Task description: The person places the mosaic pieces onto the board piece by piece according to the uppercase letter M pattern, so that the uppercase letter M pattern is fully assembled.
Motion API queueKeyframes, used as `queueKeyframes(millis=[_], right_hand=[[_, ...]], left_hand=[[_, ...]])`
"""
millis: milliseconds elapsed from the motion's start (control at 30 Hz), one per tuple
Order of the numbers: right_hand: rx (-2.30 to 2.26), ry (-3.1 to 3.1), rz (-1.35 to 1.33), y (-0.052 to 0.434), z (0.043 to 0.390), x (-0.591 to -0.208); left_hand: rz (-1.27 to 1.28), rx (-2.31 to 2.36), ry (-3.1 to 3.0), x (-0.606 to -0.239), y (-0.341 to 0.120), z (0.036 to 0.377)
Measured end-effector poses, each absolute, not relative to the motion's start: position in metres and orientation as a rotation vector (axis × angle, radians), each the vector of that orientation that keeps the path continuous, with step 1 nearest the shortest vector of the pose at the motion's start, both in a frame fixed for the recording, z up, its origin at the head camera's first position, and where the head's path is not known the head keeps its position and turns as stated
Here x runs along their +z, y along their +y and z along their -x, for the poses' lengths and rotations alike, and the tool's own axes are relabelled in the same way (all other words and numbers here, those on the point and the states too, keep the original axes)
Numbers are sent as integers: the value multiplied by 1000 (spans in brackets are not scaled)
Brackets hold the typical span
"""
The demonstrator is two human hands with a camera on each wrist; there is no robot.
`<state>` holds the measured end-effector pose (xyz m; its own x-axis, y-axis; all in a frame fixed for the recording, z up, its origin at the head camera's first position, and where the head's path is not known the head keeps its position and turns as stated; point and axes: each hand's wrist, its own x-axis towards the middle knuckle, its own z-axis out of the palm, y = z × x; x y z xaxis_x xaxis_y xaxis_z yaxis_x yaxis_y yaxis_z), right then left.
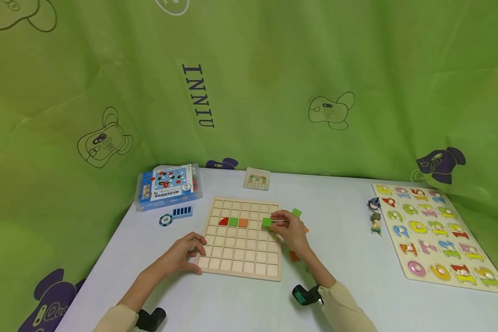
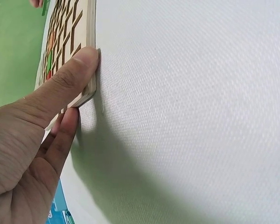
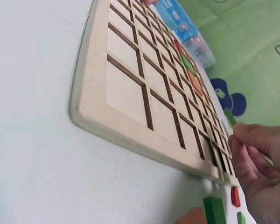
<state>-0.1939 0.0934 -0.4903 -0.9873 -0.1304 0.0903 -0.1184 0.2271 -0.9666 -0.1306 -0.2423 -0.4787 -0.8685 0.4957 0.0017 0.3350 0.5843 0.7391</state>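
A small green square tile (image 1: 267, 222) is pinched by the right hand (image 1: 289, 228) over the wooden grid board (image 1: 241, 263), whose left edge is pressed by the left hand's (image 1: 185, 251) straight fingers.

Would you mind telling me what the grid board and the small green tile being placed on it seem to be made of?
The grid board looks like pale, unvarnished wood: matte surface, rounded edge, dark burnt-looking grid lines in the right wrist view. The green tile, pinched by the right hand, appears to be painted wood or possibly plastic; its flat, even colour leaves that open. The left hand steadies the board's edge.
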Motion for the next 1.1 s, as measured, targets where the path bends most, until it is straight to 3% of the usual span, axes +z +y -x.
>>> queueKeyframes(millis=[1100], right_hand=[[-1795, 2626, 386, 59, 203, -490]], left_hand=[[-671, 1189, 2589, -477, -241, 128]])
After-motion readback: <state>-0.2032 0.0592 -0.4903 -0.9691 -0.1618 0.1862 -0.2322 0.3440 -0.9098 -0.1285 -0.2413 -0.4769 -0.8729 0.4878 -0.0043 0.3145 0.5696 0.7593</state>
